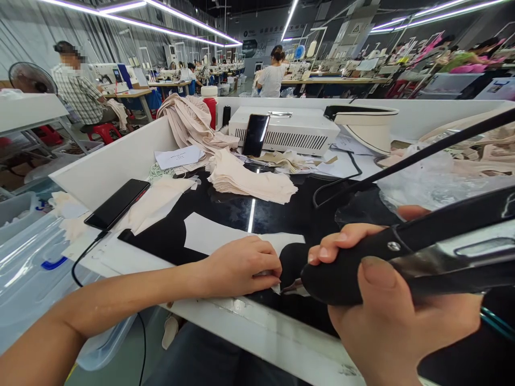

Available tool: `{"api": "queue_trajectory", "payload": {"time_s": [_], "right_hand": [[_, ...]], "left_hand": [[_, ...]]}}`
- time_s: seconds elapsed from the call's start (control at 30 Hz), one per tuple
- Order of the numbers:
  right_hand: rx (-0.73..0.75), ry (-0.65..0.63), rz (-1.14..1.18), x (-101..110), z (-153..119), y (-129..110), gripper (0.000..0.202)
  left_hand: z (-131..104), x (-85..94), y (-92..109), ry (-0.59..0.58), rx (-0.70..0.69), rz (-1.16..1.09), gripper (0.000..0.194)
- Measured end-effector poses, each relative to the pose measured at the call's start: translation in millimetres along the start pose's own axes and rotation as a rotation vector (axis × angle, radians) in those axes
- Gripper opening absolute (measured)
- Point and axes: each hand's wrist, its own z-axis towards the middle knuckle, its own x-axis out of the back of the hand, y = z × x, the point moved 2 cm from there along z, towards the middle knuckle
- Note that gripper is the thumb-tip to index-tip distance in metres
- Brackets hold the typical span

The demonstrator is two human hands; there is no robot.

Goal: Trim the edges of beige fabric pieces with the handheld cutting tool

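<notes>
A pale curved piece, fabric or paper (pixel 209 234), lies on the black glossy work plate (pixel 237 206). My left hand (pixel 245 262) rests over its near right part, fingers curled and pinching its edge close to the table's front. In the foreground, my right hand (pixel 402 316) is wrapped round the black handle of what looks like an iron (pixel 341 273), with a metal lever along the handle. A small metallic tip shows below the handle, just right of my left fingers. The rest of its base is hidden.
A stack of cream fabric pieces (pixel 249 179) lies beyond. A phone (pixel 255 135) leans on a white vented box (pixel 289 131). Another dark phone (pixel 118 203) lies at left. A black cable (pixel 418 155) crosses at right, near clear plastic (pixel 434 179). Other people sit farther back.
</notes>
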Motion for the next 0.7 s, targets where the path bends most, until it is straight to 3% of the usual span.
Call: {"api": "queue_trajectory", "payload": {"time_s": [0.37,0.7], "right_hand": [[0.037,0.001,0.031,-3.9,3.0,-0.3,0.055],[-0.008,0.028,0.038,-1.6,1.2,1.7,0.061]], "left_hand": [[-3.7,-5.2,-4.7,0.037,-0.033,-0.016,0.011],[-2.6,-5.0,-0.3,0.024,-0.022,-0.010,0.010]]}}
